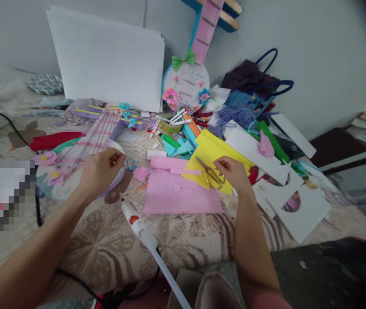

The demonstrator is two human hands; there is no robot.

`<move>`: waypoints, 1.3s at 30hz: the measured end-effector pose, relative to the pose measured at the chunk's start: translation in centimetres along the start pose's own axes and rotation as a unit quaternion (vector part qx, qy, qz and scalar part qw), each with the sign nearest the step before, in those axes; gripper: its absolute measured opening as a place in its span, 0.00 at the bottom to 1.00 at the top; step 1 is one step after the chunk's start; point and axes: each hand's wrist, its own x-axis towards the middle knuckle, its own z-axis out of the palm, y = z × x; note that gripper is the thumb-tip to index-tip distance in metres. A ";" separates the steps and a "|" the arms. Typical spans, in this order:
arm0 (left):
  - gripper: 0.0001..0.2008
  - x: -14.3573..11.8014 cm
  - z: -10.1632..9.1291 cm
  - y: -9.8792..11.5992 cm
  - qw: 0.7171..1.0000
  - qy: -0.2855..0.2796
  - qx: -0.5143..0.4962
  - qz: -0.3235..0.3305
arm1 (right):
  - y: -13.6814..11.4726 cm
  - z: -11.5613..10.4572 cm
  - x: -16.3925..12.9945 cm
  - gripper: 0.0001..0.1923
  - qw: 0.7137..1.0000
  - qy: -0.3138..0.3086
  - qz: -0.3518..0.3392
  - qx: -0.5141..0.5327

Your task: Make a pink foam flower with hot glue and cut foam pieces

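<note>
My left hand (101, 171) is over the right edge of a decorated guitar-shaped craft (83, 154) strung with purple and pink yarn. Its fingertips are pinched together; what they hold, if anything, is hidden. My right hand (233, 171) is curled with thumb and fingers close together, just beside the gold-handled scissors (213, 177); whether it touches them I cannot tell. Those scissors lie on yellow paper (224, 150). Between my hands is a pink sheet (183, 197) bearing small scraps. A crumpled pink paper flower (141, 173) sits left of it. In front, a white glue gun (138, 223) has a long glue stick in its back.
Behind stand white boards (108, 60) and a second flowered guitar craft (186, 83). A blue bag (250, 98), purple yarn (233, 122) and cut white card (302, 210) crowd the right. A black cable (38, 201) runs along the left.
</note>
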 end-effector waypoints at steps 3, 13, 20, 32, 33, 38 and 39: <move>0.11 0.1 0.0 -0.2 1.000 0.004 -0.011 0.003 | 0.4 0.1 -0.2 0.10 1.000 -0.022 0.000 -0.005; 0.11 0.3 -0.8 -0.6 0.995 -0.008 -0.092 -0.026 | 0.4 2.3 -1.2 0.09 0.995 -0.079 -0.047 -0.047; 0.12 -1.0 -2.6 -1.5 0.992 -0.009 -0.125 -0.033 | 4.0 1.6 -1.4 0.17 0.989 -0.040 -0.037 -0.137; 0.11 -3.0 -1.6 3.4 0.991 -0.093 -0.063 0.076 | 5.0 1.6 -2.0 0.12 0.984 -0.058 -0.061 -0.156; 0.11 -2.9 -1.5 3.5 0.990 -0.098 -0.058 0.088 | 5.0 1.3 -2.2 0.13 0.983 -0.055 -0.076 -0.160; 0.10 -2.7 -1.3 4.4 0.984 -0.117 -0.053 0.127 | 4.8 -0.9 -4.2 0.14 0.988 -0.033 -0.070 -0.133; 0.10 -2.6 -1.2 4.7 0.982 -0.124 -0.054 0.134 | 4.7 -1.2 -4.7 0.14 0.991 -0.034 -0.048 -0.118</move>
